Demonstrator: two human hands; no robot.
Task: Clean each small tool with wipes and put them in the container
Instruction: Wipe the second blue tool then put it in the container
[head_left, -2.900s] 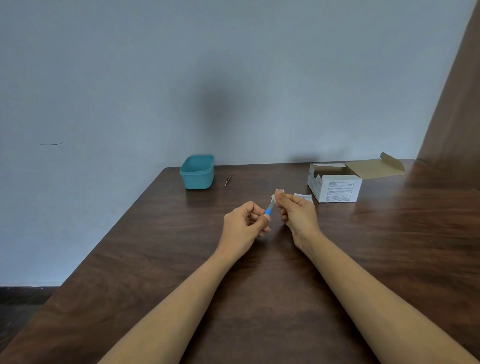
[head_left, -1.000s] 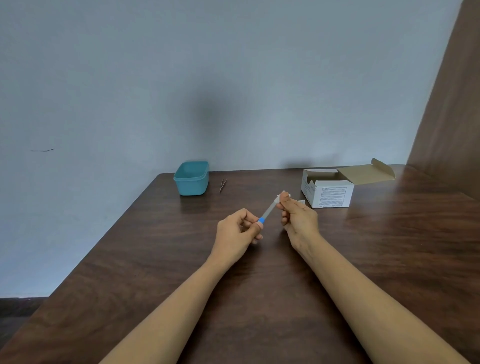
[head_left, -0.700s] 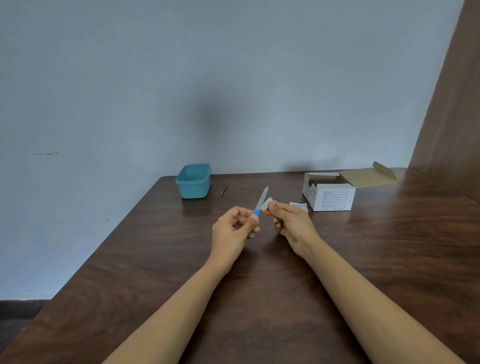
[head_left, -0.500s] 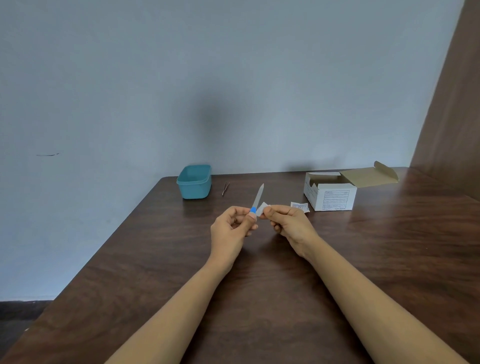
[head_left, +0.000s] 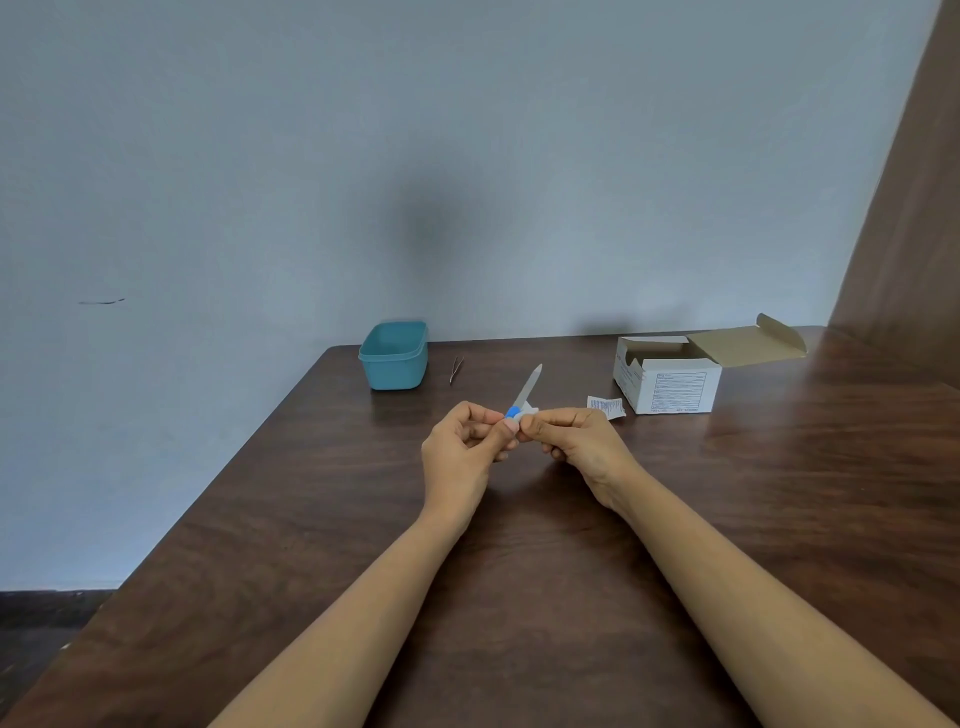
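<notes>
**File pinched at blue end, wipe at blade base, container off to the far left**

The container (head_left: 393, 358) sat at the far-left corner of the tabletop (head_left: 311, 519), open-topped, contents not visible. The tweezers (head_left: 456, 369) lay just right of it, apart from it, not yet handled.

The left hand (head_left: 460, 449) was held over mid-tabletop, its grip clamped on the file (head_left: 529, 387) at the blue handle end. The file's long axis ran up and away from the person, bare blade tip leaning slightly right. The wipe (head_left: 531, 409) sat at the blade's base, touching the file. It was pinched in the right hand (head_left: 579, 441), so that grip was clamped on the wipe. The two hands nearly met.

A torn wrapper (head_left: 606, 406) lay flat just past the right hand. The box (head_left: 667, 384), flap open, sat just right of that.

Likely mid-wipe, with the next stroke probably running base to tip along the blade. For the drop, the container lay forward and left of the file. The left hand was nearer and already had the file.

The tabletop was dark wood grain. Behind it was a plain grey-blue wall, with a brown panel at the right.
</notes>
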